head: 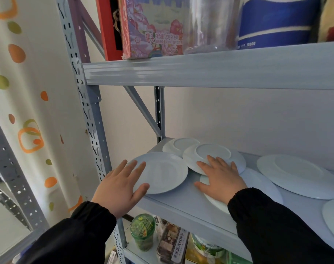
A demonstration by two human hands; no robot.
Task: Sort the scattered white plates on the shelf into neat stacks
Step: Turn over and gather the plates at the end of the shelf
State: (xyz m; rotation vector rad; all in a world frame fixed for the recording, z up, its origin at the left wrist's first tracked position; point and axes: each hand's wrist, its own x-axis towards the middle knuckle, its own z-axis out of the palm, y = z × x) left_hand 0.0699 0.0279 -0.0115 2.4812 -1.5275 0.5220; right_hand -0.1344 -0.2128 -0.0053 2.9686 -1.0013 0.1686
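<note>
Here, six white plates lay on the grey shelf (pixel 181 202). On the far left hung one curtain (pixel 29 92) with orange and green spots. Next came the left hand (pixel 118 189). It lay flat on the left rim of the first plate (pixel 162 172), which sat right way up at the front. Its grip was wide open, with straight fingers, and it held nothing. Behind that was the second plate (pixel 178 145), upside down. The third plate (pixel 213 155), upside down too, partly hid it. The right hand (pixel 221 178) rested its fingers on the third plate and its palm over the fourth plate (pixel 263 180). Its grip was open and flat as well. Further right lay the fifth plate (pixel 299 176), a big one, upside down. The sixth plate (pixel 333 216) peeked in at the right edge. Below the shelf stood one green jar (pixel 143 231).
</note>
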